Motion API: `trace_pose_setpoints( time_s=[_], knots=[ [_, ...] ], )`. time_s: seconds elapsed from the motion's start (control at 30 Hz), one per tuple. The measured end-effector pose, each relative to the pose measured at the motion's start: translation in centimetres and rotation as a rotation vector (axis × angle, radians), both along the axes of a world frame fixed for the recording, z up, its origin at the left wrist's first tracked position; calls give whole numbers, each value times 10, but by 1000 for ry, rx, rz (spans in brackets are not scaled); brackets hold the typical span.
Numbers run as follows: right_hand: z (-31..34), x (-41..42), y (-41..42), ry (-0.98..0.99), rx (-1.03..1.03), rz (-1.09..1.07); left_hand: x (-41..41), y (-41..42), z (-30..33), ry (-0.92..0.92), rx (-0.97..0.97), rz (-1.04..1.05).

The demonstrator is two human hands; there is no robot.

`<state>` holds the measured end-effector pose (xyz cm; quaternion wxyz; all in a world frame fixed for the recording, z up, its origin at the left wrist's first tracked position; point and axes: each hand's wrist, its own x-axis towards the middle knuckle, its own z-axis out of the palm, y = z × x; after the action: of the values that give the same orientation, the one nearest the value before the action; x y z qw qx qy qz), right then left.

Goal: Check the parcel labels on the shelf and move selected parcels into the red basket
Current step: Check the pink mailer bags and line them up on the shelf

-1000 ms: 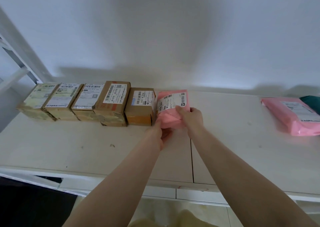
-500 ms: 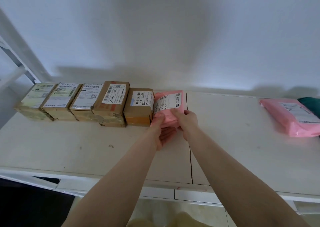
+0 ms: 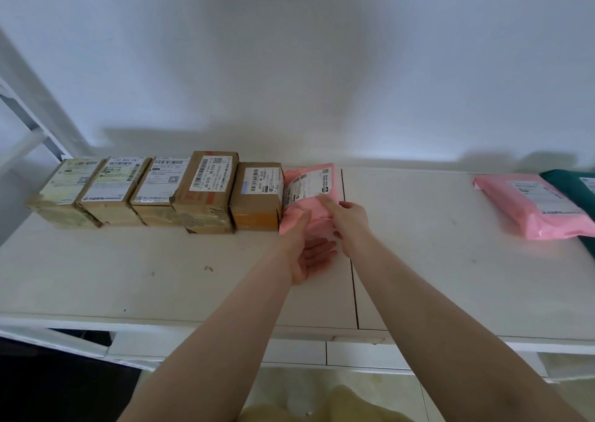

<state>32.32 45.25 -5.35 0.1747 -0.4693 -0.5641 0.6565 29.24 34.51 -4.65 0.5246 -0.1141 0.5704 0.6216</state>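
On the shelf [image 3: 418, 260], pink parcel [image 3: 309, 193] now against the boxes (label up), right hand [image 3: 349, 220] pinching it, left hand [image 3: 310, 254] loosened, open.

White shelf [image 3: 450, 276], scuffed, a seam running near to far down its middle. Five cardboard parcels [image 3: 206, 193] sit side by side in a row at far left, labels up. Touching the row's right end, a pink mailer [image 3: 309, 193]. Far right, another pink mailer [image 3: 531, 206], a dark green bag [image 3: 576, 189] beside it.
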Motion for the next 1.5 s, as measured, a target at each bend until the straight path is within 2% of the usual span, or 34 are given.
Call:
trace_pose_setpoints(
  time_s=[0.3, 0.5, 0.83, 1.03, 1.27, 1.5],
  knots=[
    [20, 38, 7, -5, 23, -100, 29, 20, 21, -32, 114, -200],
    [35, 97, 34, 74, -49, -237, 62, 68, 18, 28, 208, -171],
    [29, 234, 161, 38, -162, -576, 166, 206, 12, 108, 120, -227],
    [23, 298, 245, -42, -195, -614, 224, 288, 4, 100, 73, -144],
    [10, 299, 301, -3, -291, -618, 229, 329, 3, 147, -4, -57],
    [-3, 273, 327, 39, -327, -568, 222, 354, -1, 182, 62, -1]
  ],
)
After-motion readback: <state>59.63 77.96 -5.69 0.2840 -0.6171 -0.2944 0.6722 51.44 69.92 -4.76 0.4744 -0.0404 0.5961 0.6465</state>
